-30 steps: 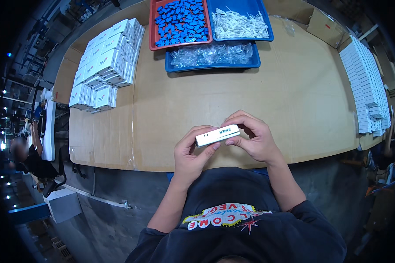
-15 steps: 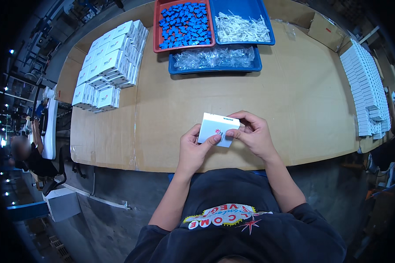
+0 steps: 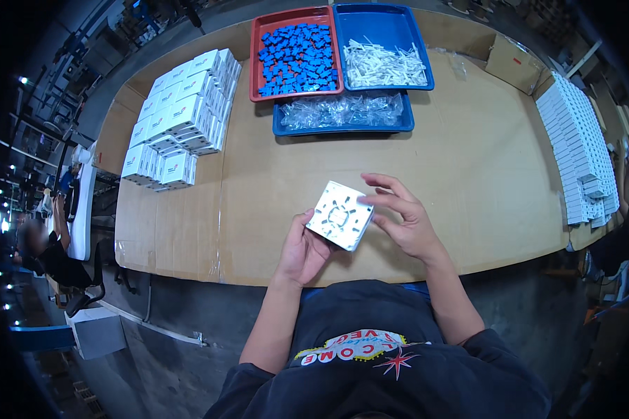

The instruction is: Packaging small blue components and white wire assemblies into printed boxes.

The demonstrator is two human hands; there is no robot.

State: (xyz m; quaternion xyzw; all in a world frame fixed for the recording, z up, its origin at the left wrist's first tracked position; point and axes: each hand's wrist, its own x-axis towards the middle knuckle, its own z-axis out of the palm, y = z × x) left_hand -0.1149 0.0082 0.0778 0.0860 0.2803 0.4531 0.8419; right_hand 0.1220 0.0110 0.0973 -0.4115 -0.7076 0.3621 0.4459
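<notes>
A small square white box [image 3: 340,216] is held above the cardboard-covered table, tilted. Its upturned face carries a ring of dark marks around a central circle. My left hand [image 3: 305,250] grips the box from its lower left side, thumb along the edge and the other fingers partly hidden beneath. At the box's right side, my right hand [image 3: 407,219] has its fingers spread, one fingertip overlapping the upper right corner. Whether that fingertip presses on the box, I cannot tell.
Stacks of white boxes [image 3: 182,112] stand at the left, and rows of white pieces [image 3: 580,153] at the right. At the back are a red tray [image 3: 256,87] of blue parts, a blue tray [image 3: 419,38] of white sticks and another blue tray [image 3: 342,131] of clear plastic bags.
The box has been turned over, so the face with the ring of marks now shows. My right hand has loosened from it and opened; my left hand keeps hold.
</notes>
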